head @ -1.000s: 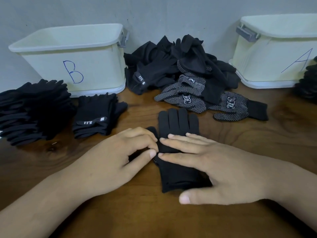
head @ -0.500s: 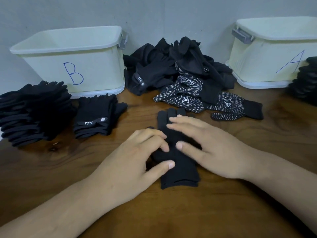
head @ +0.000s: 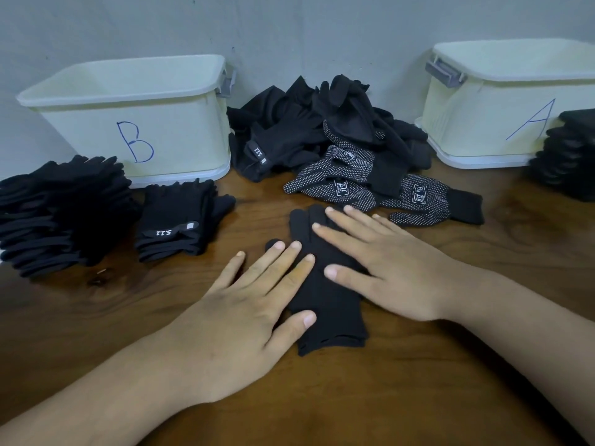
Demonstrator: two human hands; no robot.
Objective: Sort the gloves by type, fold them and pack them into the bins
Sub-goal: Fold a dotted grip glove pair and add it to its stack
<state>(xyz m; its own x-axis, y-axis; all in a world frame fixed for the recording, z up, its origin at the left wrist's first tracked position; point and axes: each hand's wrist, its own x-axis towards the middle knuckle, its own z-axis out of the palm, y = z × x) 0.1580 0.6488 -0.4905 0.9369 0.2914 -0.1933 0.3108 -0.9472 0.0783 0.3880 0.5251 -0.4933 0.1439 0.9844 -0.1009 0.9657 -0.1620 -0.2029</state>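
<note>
The fingers (head: 291, 268) of the left hand (head: 244, 320) are lying straight and spread. They are pressing flat on the left side of a plain black glove (head: 331, 317), and the thumb is resting on it near the cuff. The right hand (head: 396, 268) is lying flat too, its fingers (head: 341, 231) straight and fanned over the glove's right side and finger part. Neither hand is curling round anything.

The glove is lying flat under both hands on a dark wooden desk (head: 434, 381). It is running lengthwise away from the person, with its cuff facing the near edge. Its fingertips are pointing toward the grey wall (head: 289, 33) and leaning slightly left.

Just beyond the glove's fingertips, dotted gloves (head: 341, 191) are lying at the front of a loose heap (head: 289, 133) of black gloves. Left of the glove a small folded stack (head: 177, 220) with a white label is sitting, and farther left a taller stack (head: 61, 210). Beyond the glove to the left a pale bin marked B (head: 167, 133) is standing. Beyond it to the right is a bin marked A (head: 483, 123), with another dark stack (head: 570, 156) partly covering its front.
</note>
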